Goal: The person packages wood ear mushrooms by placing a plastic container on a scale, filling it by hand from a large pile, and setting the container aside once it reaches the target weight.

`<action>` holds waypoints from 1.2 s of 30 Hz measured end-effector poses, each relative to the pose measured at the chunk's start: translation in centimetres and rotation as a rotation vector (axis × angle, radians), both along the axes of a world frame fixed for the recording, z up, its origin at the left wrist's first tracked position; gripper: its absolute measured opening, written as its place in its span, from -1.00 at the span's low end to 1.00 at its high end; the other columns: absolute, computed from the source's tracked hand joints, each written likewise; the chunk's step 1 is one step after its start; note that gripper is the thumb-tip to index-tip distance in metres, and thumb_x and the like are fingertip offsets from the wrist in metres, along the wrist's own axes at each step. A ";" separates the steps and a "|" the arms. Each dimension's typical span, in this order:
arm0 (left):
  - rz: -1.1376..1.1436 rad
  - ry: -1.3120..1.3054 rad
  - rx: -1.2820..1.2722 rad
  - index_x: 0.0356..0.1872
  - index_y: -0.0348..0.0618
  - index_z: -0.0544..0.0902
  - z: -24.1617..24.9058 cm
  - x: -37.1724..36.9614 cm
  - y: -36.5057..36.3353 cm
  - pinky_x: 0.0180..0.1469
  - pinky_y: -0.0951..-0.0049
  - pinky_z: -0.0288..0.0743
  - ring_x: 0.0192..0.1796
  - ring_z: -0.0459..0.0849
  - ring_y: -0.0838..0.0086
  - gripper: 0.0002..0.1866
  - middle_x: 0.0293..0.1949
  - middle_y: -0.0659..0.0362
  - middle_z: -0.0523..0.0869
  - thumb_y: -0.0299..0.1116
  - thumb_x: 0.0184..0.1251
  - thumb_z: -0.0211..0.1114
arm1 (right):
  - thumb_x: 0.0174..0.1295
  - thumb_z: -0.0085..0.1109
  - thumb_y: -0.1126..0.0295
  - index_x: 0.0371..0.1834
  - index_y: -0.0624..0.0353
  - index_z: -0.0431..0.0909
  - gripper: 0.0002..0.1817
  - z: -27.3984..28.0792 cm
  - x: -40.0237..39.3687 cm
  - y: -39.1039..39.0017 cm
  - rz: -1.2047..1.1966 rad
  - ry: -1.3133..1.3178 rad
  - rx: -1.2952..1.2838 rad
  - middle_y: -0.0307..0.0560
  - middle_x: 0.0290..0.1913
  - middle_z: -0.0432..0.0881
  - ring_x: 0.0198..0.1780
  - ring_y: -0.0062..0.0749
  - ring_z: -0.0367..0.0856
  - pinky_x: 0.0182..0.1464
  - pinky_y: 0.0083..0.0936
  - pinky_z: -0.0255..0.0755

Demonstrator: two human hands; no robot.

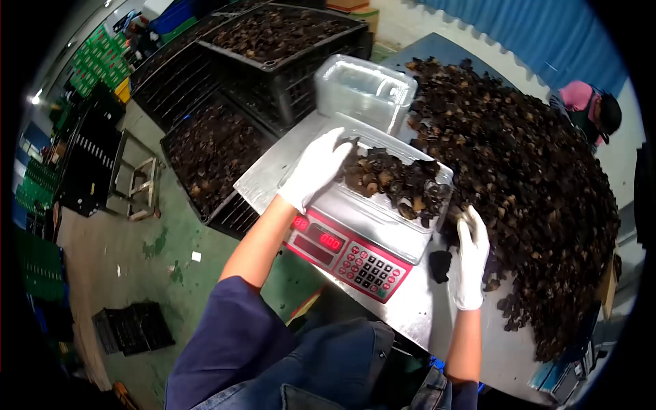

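Observation:
My left hand, in a white glove, reaches over the left end of a clear plastic tray. Its fingers are apart, the tips beside a dark piece at the tray's end. Dark brown to black wood ear mushrooms lie in the tray, which rests on a red-fronted digital scale whose lit display reads 0.00. My right hand, also gloved in white, is beyond the tray's right corner, at the edge of a large mushroom pile. Its fingers are bent together; what they pinch is partly hidden.
A stack of clear trays stands behind the scale. One loose mushroom lies on the metal table. Black crates filled with mushrooms stand left of the table. Another person is beyond the pile. A wooden frame stands further left.

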State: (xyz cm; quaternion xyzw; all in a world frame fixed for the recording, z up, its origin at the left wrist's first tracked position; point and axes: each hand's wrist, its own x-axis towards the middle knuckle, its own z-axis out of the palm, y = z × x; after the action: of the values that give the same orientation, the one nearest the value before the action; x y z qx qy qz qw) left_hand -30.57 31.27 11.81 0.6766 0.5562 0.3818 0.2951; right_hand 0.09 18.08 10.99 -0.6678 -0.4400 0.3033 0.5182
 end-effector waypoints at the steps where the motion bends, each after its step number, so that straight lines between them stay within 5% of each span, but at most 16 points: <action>1: 0.018 -0.005 0.001 0.30 -0.43 0.46 0.0 0.3 0.0 0.33 0.31 0.40 0.28 0.59 0.13 -0.47 0.20 -0.20 0.62 -0.23 0.47 0.18 | 0.49 0.10 0.28 0.32 0.28 0.47 -0.56 0.1 -0.2 1.0 -0.003 0.107 -0.026 0.01 0.17 0.59 0.22 -0.33 0.51 0.35 -0.49 0.29; 3: 0.009 -0.015 0.012 0.29 -0.46 0.45 -0.3 1.0 -0.1 0.36 0.24 0.38 0.31 0.55 0.01 -0.44 0.21 -0.27 0.59 -0.20 0.46 0.16 | 0.52 -0.04 -0.06 0.23 0.16 0.56 -0.47 0.3 -0.5 2.3 0.162 0.365 -0.100 -0.19 0.10 0.64 0.06 -0.50 0.53 0.14 -0.50 0.32; 7: -0.090 -0.028 0.027 0.27 -0.41 0.49 -0.1 3.2 -1.8 0.37 0.22 0.36 0.29 0.53 0.00 -0.47 0.21 -0.19 0.59 -0.19 0.45 0.18 | 0.54 -0.10 -0.10 0.19 0.16 0.57 -0.44 -1.4 -1.2 4.0 0.148 0.744 -0.013 -0.18 0.12 0.65 0.14 -0.48 0.54 0.18 -0.41 0.40; 12: -0.097 0.064 0.031 0.32 -0.41 0.44 0.5 7.8 -4.8 0.39 0.21 0.34 0.34 0.50 0.03 -0.44 0.25 -0.19 0.56 -0.20 0.46 0.21 | 0.54 -0.01 0.09 0.26 0.15 0.52 -0.56 -1.7 2.8 -0.4 0.063 0.822 0.114 -0.14 0.23 0.60 0.24 -0.36 0.53 0.28 -0.34 0.42; 18: -0.506 -0.121 -0.130 0.43 -0.44 0.29 1.1 16.2 -10.4 0.36 0.37 0.36 0.30 0.54 0.30 -0.40 0.28 -0.12 0.55 -0.31 0.51 0.20 | 0.48 0.07 0.16 0.22 0.08 0.58 -0.63 0.7 8.8 -12.4 -0.381 0.788 0.050 -0.26 0.09 0.68 -0.14 -0.54 0.66 -0.32 -0.60 0.49; 21: -0.744 -0.124 -0.284 0.47 -0.38 0.26 0.8 21.8 -13.8 0.32 0.41 0.37 0.24 0.56 0.35 -0.37 0.29 -0.05 0.54 -0.34 0.49 0.21 | 0.49 0.06 0.13 0.22 0.08 0.58 -0.61 -0.5 13.4 -20.5 -0.441 0.700 0.085 -0.21 -0.05 0.73 -0.34 -0.56 0.63 -0.40 -0.65 0.43; 24: -0.844 0.045 -0.084 0.48 -0.30 0.28 0.6 24.6 -14.2 0.38 0.37 0.35 0.31 0.51 0.29 -0.36 0.40 -0.06 0.45 -0.31 0.45 0.22 | 0.50 0.04 0.16 0.21 0.14 0.59 -0.62 -1.0 16.9 -28.8 -0.701 0.662 0.138 -0.16 -0.03 0.74 -0.30 -0.57 0.65 -0.39 -0.62 0.45; 25: -0.832 0.058 -0.132 0.48 -0.27 0.29 2.0 24.8 -13.4 0.42 0.35 0.32 0.38 0.47 0.24 -0.36 0.43 -0.07 0.42 -0.31 0.43 0.21 | 0.51 0.03 0.17 0.23 0.18 0.57 -0.60 -1.7 18.4 -31.7 -0.753 0.616 0.121 -0.14 0.02 0.72 -0.19 -0.52 0.68 -0.25 -0.58 0.55; 27: -0.687 0.090 0.020 0.47 -0.22 0.34 3.5 23.8 -10.1 0.47 0.32 0.24 0.46 0.39 0.19 -0.38 0.46 -0.04 0.38 -0.32 0.41 0.21 | 0.50 0.02 0.09 0.12 0.08 0.60 -0.64 -1.8 20.1 -35.1 -0.820 0.539 0.268 -0.17 -0.09 0.70 -0.29 -0.56 0.61 -0.38 -0.62 0.41; 30: -0.364 0.095 0.298 0.39 -0.26 0.42 3.9 20.7 -1.6 0.49 0.28 0.22 0.46 0.37 0.10 -0.48 0.38 -0.10 0.46 -0.43 0.42 0.17 | 0.51 0.01 0.16 0.19 0.22 0.56 -0.60 -3.8 25.2 -42.5 -1.011 0.630 0.368 -0.10 0.04 0.69 -0.11 -0.42 0.66 -0.15 -0.53 0.57; 34: -0.002 0.738 0.686 0.43 -0.28 0.37 -0.9 7.1 19.6 0.49 0.28 0.20 0.47 0.35 0.10 -0.39 0.44 -0.09 0.40 -0.65 0.29 0.04 | 0.50 -0.03 0.24 0.34 0.25 0.47 -0.54 -7.3 30.6 -49.0 -0.922 0.570 0.477 0.01 0.25 0.61 0.15 -0.24 0.63 0.13 -0.40 0.56; 36: 0.004 0.827 0.345 0.33 -0.30 0.46 0.5 3.2 21.8 0.43 0.24 0.28 0.40 0.44 0.06 -0.49 0.32 -0.11 0.53 -0.59 0.32 0.03 | 0.50 -0.06 0.25 0.39 0.27 0.43 -0.51 -8.7 32.2 -50.9 -0.968 0.561 0.483 0.00 0.31 0.58 0.30 -0.21 0.56 0.32 -0.35 0.47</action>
State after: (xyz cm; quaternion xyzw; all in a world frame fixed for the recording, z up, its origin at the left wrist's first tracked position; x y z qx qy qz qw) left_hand -27.35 53.06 12.34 0.8107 0.5568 0.1670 -0.0700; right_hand 32.31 -32.78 2.33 -0.5502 0.0106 0.0892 0.8302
